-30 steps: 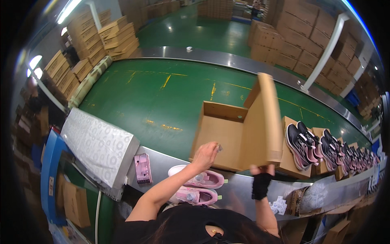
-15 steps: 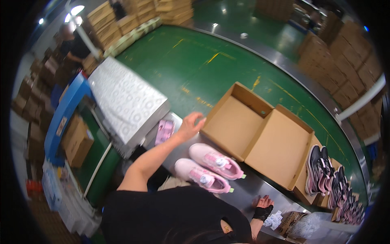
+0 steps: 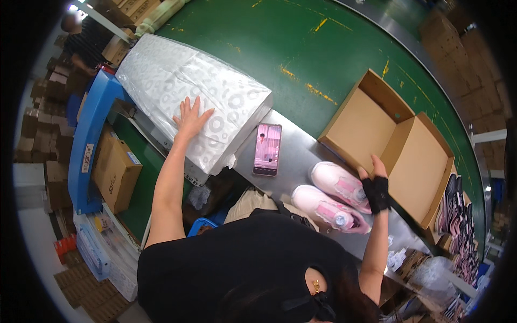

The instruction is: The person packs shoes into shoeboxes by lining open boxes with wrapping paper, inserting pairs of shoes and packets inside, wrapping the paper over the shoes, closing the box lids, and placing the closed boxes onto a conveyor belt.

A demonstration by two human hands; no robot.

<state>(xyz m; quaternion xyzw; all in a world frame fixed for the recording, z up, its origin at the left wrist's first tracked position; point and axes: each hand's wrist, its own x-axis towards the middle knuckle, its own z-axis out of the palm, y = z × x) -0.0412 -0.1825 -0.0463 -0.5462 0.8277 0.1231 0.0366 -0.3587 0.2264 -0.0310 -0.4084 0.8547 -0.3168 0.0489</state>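
Left hand (image 3: pixel 191 121), fingers spread over white ring-patterned paper stack (image 3: pixel 232 98), could crease it by dragging; black-gloved right hand (image 3: pixel 375 189), thumb and fingers apart, hangs by pale-pink sneakers (image 3: pixel 328 207).

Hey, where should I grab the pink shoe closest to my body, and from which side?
Probably the heel collar of that pink shoe, with your right hand coming from the right and above. It sits upright, toe to the left, with the opening at the heel end facing up.
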